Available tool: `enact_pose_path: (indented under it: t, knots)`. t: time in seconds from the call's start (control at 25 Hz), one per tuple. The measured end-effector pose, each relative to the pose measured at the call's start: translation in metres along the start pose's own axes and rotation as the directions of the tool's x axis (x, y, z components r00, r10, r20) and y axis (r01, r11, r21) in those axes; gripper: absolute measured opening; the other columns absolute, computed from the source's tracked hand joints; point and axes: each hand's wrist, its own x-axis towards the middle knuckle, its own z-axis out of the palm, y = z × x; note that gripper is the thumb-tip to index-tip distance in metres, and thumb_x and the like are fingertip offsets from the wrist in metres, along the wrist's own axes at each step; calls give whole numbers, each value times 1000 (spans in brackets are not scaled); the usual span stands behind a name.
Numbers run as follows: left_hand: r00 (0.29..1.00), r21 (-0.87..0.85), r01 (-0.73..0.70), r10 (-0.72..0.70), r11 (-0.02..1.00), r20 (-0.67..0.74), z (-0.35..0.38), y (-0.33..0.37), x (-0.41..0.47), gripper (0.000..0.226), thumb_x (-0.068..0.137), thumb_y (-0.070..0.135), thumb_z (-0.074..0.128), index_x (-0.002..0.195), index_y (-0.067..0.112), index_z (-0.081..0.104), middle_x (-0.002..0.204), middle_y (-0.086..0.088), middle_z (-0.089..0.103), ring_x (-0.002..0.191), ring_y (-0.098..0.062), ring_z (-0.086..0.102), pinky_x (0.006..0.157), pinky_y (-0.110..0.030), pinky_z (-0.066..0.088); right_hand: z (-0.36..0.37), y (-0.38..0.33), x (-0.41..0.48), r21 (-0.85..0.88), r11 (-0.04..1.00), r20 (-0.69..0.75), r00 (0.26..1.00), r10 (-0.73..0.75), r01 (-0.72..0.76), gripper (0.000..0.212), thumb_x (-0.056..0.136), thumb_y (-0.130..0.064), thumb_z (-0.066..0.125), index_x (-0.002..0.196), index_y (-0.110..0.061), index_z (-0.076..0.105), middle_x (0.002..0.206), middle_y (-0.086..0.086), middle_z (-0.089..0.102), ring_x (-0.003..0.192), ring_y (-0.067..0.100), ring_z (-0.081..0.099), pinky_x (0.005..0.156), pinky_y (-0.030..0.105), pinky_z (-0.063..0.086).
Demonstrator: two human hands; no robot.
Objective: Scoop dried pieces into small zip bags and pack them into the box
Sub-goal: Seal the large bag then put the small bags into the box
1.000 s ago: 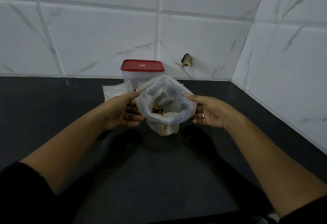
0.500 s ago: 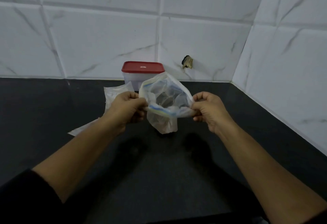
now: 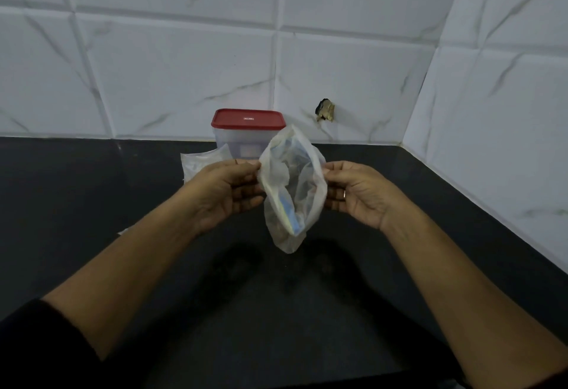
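A small translucent zip bag with a blue zip strip hangs in the air above the dark counter, tilted and crumpled. My left hand pinches its left edge and my right hand pinches its right edge. The bag's contents are hard to make out. Behind it stands a clear plastic box with a red lid, shut, against the tiled wall.
More clear zip bags lie on the black counter behind my left hand. White marble tile walls meet in a corner at the right. A dark hole marks the back wall.
The bag's mouth was held wide open, showing dried pieces; my hands have drawn it narrower and turned it, so the zip strip now runs slanting down the bag.
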Motion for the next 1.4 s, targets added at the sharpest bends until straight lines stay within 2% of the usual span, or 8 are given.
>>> enact_pose_path:
  t: [0.24,0.52,0.72,0.84,0.96,1.08,1.24,1.4]
  knots:
    - [994,-57,33,-39,998,-98,6,2,15,32,93,26,73,118,7,68,105,-13,77,87,-22,75,70,-34,64,9,-6,18,94,993,-36,997,69,-65,26,104,-33,60,103,-9,71,88,9,77,71,20,74,62,34,62]
    - [996,18,82,-82,996,-29,10,12,24,28,90,21,75,113,6,69,99,-9,75,89,-22,72,81,-37,60,13,-16,33,-31,998,10,998,58,-58,28,91,-12,76,118,-4,75,91,9,76,75,19,73,69,36,64]
    - [938,412,-181,283,893,-201,-1,16,22,11,89,-3,67,91,8,70,85,-9,73,76,-24,70,58,-31,58,6,-18,33,-478,858,-238,912,-335,190,28,84,12,62,88,-14,73,85,6,70,75,20,64,59,30,56]
    - [805,649,-237,520,723,-286,-13,13,25,9,90,7,68,96,14,69,89,-9,72,74,-24,71,60,-35,59,-2,-10,32,-637,756,-291,861,-418,151,10,93,-18,72,99,-18,64,91,3,67,80,23,66,61,35,56]
    - [932,493,-18,193,870,-307,-13,7,18,30,98,42,65,111,15,64,95,-13,73,70,-22,69,60,-34,57,-1,-6,20,-435,895,-262,965,-18,-101,39,95,-53,69,97,-14,70,84,6,70,64,18,62,49,28,49]
    - [980,212,168,-140,963,-139,-11,7,8,44,97,52,62,118,13,65,92,-12,74,65,-17,72,57,-32,61,-5,-1,7,13,988,-15,988,152,-152,38,89,-39,76,114,-10,72,90,10,74,66,17,71,52,30,58]
    - [996,-65,73,-69,995,58,-16,4,1,37,83,25,73,117,10,67,100,-12,76,83,-20,76,73,-33,66,-11,6,-5,331,939,89,994,68,-94,30,84,-10,73,113,-3,70,106,16,76,90,24,77,72,33,65]
    - [997,147,-72,68,987,32,-12,-3,-2,44,80,19,77,121,7,69,103,-12,76,87,-19,74,82,-38,64,-6,10,-7,325,944,36,999,37,-46,32,86,-1,71,118,-3,67,103,14,78,87,23,78,69,33,64]
